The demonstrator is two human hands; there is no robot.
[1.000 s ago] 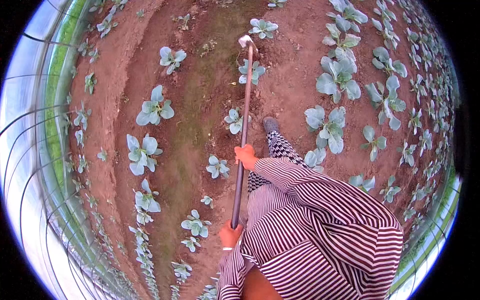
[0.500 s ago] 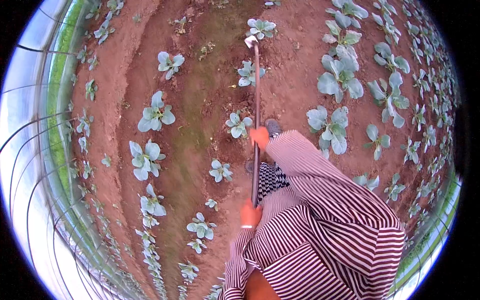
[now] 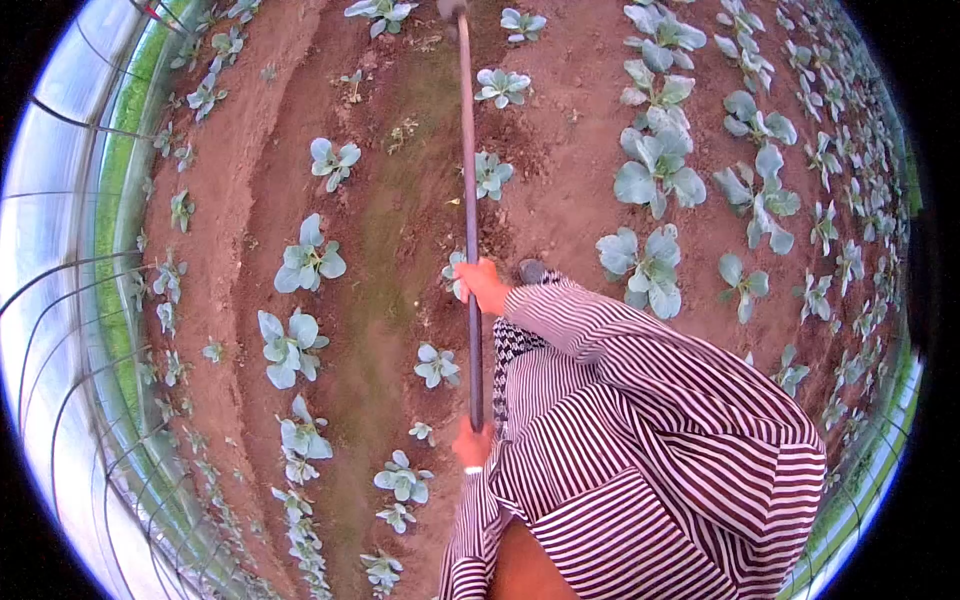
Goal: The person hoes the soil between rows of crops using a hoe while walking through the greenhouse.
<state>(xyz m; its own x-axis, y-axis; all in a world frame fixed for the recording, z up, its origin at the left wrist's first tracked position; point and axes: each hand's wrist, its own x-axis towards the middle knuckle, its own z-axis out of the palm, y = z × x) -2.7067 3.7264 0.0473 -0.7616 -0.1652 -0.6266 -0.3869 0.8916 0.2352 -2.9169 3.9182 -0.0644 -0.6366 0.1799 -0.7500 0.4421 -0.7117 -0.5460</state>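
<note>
A hoe with a long dark handle (image 3: 470,200) runs nearly straight up and down the middle of the view. Its pale head (image 3: 452,8) sits at the top edge, partly cut off. My right hand (image 3: 484,286) wraps round the middle of the handle, over a small leafy plant (image 3: 456,275) that it and the handle partly hide. Lower down, my left hand (image 3: 472,443), with a white band at the wrist, grips the handle's near end. Beside the handle grow a cabbage-like seedling (image 3: 491,175) and another seedling (image 3: 437,366).
Rows of larger leafy plants (image 3: 658,168) stand on the right, and another row (image 3: 289,347) on the left. Between them lies reddish soil with a mossy strip (image 3: 375,270). A hooped plastic wall (image 3: 50,240) curves along the left. My shoe (image 3: 532,270) is by the right hand.
The hoe has swung up and to the left, its head moving from beside a seedling to the top edge. Both hands have shifted left with the handle, the left one also slightly downward.
</note>
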